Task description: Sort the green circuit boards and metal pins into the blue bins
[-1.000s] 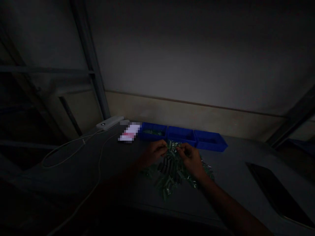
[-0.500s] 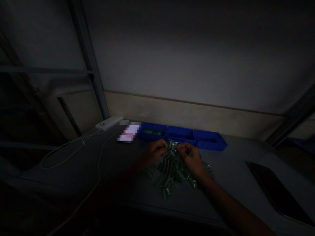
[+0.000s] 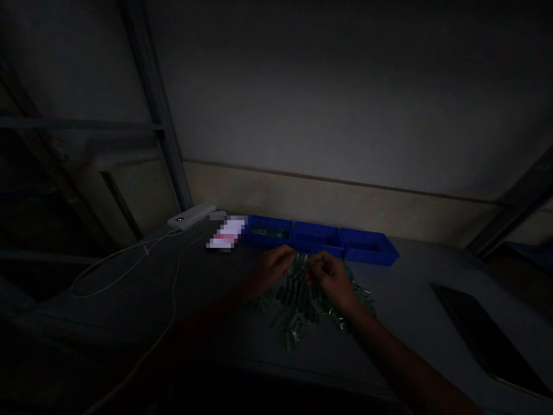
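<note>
Between my two hands is a small clear greenish plastic packet (image 3: 299, 264), its contents too dark to make out. My left hand (image 3: 275, 263) pinches its left side with thumb and fingers. On the other side my right hand (image 3: 332, 275) is closed, fingertips pressed together at the packet's right edge. Below and around them a loose pile of similar greenish packets (image 3: 294, 328) lies on the grey table (image 3: 207, 323); dark slim pieces show among them. Part of the pile is hidden behind my right hand and forearm.
Three blue bins stand in a row behind my hands: a left bin (image 3: 268, 231) holding greenish packets, a middle bin (image 3: 317, 237) and a right bin (image 3: 369, 246). A blurred lit phone (image 3: 227, 233), a white power strip (image 3: 192, 216) and cable (image 3: 174, 288) lie left. A dark flat tablet-like slab (image 3: 488, 334) lies right.
The packet between my hands has tilted and sits slightly lower. My right fingers have shifted a little along its edge; the left hand has barely moved.
</note>
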Motion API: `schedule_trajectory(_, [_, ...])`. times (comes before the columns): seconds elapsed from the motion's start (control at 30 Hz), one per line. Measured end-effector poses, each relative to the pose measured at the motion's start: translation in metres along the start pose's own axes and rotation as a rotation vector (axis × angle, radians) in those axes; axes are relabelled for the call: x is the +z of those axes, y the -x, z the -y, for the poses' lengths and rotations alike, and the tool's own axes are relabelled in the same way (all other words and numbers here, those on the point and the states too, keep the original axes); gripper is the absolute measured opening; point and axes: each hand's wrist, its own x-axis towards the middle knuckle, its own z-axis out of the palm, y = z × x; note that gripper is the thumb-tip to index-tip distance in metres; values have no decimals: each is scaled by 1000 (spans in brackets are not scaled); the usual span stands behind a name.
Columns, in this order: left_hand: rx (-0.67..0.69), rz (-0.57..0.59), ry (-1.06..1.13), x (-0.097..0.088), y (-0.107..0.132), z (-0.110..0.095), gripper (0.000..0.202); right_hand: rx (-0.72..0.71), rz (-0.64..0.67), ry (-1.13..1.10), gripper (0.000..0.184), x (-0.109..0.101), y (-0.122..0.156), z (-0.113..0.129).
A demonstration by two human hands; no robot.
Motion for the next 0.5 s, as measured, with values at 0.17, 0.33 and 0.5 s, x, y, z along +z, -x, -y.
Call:
schedule_trajectory(0.17, [-70, 78, 132, 5, 0, 2, 27, 26, -20, -107, 8, -1, 0, -1])
schedule_trajectory(0.33, [-113, 69, 302, 8, -1, 0, 20, 92, -23, -181, 2, 0, 2, 2])
schedule_trajectory(0.5, [-199, 11, 308, 8, 1, -3, 7, 64, -31, -167, 8, 1, 3, -1])
